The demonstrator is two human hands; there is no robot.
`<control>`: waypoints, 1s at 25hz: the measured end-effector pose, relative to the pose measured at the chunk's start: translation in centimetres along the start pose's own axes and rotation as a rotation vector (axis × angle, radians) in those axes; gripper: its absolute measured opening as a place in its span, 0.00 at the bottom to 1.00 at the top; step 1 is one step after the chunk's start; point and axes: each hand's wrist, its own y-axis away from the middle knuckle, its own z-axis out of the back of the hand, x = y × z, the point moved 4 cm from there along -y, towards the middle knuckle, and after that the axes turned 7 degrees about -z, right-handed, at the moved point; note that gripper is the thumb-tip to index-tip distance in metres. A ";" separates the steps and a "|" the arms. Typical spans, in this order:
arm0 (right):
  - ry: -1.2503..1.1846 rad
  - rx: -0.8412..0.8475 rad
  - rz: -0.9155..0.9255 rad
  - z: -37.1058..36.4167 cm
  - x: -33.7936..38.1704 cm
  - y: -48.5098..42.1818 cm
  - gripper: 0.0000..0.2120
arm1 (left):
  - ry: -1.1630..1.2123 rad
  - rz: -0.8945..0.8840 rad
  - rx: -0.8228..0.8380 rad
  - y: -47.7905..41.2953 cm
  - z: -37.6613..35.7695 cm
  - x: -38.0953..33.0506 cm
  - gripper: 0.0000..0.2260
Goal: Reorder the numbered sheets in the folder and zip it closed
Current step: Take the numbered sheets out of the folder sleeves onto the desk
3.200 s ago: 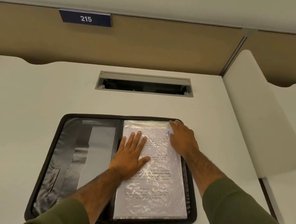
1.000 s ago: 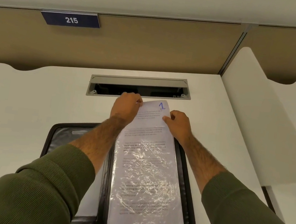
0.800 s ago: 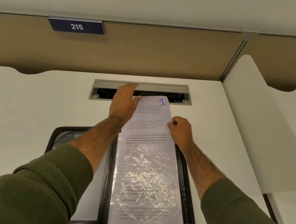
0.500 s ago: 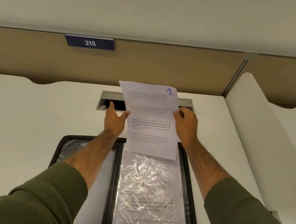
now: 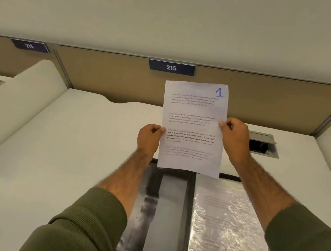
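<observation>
White paper sheet (image 5: 192, 127) marked with blue 1, pinched at its side edges by left hand (image 5: 148, 139) and right hand (image 5: 235, 140), open black zip folder (image 5: 185, 225) below the grip: mid-sorting, likely; next needs refiling it first.

Sheet (image 5: 192, 127) print appearing illegibly small; folder (image 5: 169, 212) below sheet running off frame; cable slot (image 5: 262, 146) beside sheet hiding behind right hand (image 5: 236, 142).

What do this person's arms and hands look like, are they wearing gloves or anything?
No gloves: the left hand and right hand are bare, with no watch or bracelet at the wrists. The forearms are bare and hairy. The left sleeve and right sleeve are olive green, finely ribbed knit, ending partway along the forearms.
</observation>
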 end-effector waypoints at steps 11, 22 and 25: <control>0.093 0.194 -0.231 -27.0 3.6 9.4 0.04 | -0.235 0.106 -0.101 -4.7 27.1 9.9 0.06; 0.170 0.146 -0.431 -37.4 1.8 11.8 0.11 | -0.397 0.168 0.083 -10.8 34.0 16.4 0.07; 0.193 0.104 -0.472 -38.6 2.0 10.2 0.12 | -0.407 0.168 0.120 -13.1 33.4 17.0 0.06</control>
